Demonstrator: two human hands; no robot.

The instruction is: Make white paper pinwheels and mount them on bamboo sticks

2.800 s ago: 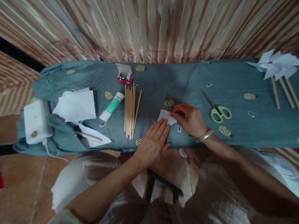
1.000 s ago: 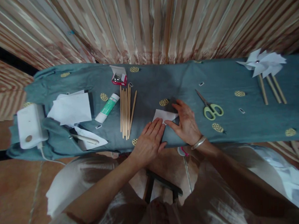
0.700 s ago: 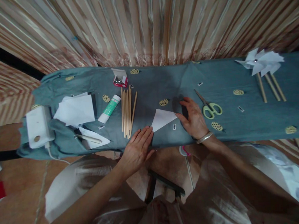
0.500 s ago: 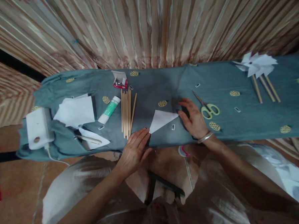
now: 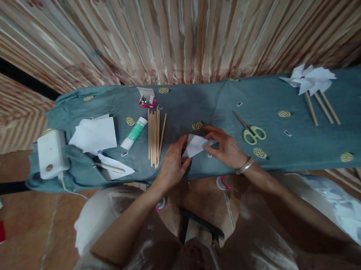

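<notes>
A small folded white paper is lifted slightly off the blue-grey cloth. My left hand pinches its left edge. My right hand, with a silver bangle at the wrist, grips its right corner between thumb and fingers. Both hands are closed on the paper near the front edge of the covered table.
Left of the hands lie several wooden sticks, a green glue tube, a red box of pins, loose white sheets and a white device. Green-handled scissors sit right; finished paper pinwheels at far right.
The paper lay flat as a triangle with both hands drawn apart from it; now both hands have closed in and picked it up by its edges.
</notes>
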